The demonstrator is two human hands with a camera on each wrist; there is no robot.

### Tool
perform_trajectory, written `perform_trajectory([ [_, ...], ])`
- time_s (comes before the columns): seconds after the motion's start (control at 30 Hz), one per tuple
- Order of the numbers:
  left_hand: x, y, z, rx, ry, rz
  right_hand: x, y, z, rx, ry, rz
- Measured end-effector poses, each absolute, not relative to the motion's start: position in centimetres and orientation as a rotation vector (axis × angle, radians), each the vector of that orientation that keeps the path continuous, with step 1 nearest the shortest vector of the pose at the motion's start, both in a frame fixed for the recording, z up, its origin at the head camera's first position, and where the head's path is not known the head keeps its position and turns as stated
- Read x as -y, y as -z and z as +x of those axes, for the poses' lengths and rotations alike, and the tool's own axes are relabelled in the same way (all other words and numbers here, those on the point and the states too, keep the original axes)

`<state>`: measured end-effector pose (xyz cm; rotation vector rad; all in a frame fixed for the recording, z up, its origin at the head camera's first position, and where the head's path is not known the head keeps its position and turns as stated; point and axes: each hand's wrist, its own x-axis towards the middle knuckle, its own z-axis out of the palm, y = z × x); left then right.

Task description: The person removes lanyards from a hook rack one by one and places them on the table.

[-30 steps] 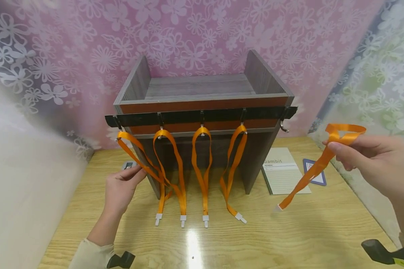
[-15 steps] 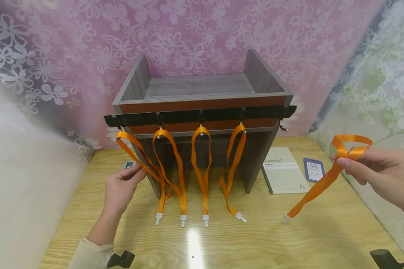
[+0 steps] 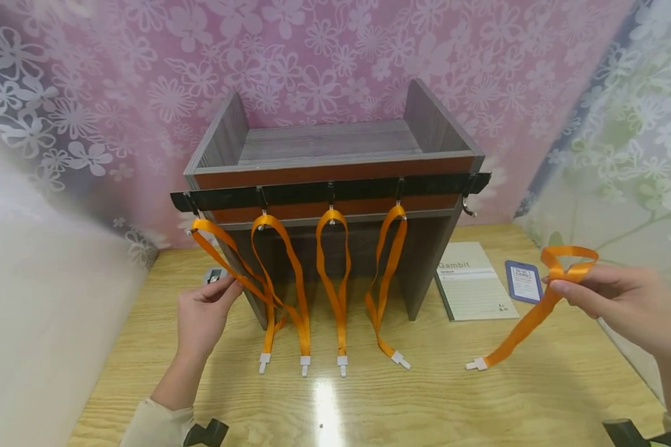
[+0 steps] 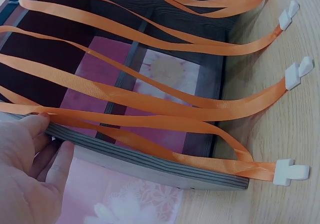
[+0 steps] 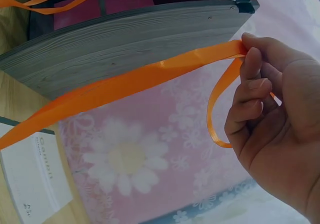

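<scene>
My right hand (image 3: 620, 298) pinches an orange lanyard (image 3: 531, 323) near its looped end, between thumb and fingertips. The strap slants down to a white clip (image 3: 477, 364) just over the table. Several similar lanyards hang from hooks on a black rail (image 3: 296, 192), with the leftmost lanyard (image 3: 223, 239) overlapping its neighbour. The rightmost hook (image 3: 467, 208) is bare. My left hand (image 3: 204, 316) grips the front edge of the grey wooden shelf's left side panel (image 4: 150, 159), its fingertips close to the leftmost lanyard's strap. Part of that grip is hidden.
A notebook (image 3: 475, 282) and a blue-framed card holder (image 3: 524, 281) lie right of the shelf on the wooden table (image 3: 402, 410). A small grey object (image 3: 215, 275) sits behind my left hand. Flower-patterned walls stand behind and at both sides.
My right hand first moves right and down with its lanyard, then a little back left and lower. The lanyard's clip swings lower. My left hand stays at the panel.
</scene>
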<state>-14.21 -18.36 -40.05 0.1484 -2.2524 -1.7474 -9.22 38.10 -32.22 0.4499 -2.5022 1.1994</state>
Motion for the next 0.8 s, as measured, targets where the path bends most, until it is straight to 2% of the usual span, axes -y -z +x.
perform_trajectory([
  [0.47, 18.5, 40.2, -14.0, 2.266, 1.747, 0.19, -37.9, 35.2, -9.5, 2.709, -1.051, 0.5],
  [0.8, 18.5, 40.3, -14.1, 2.281, 1.721, 0.17, -38.2, 39.1, -9.2, 2.866, -1.218, 0.608],
])
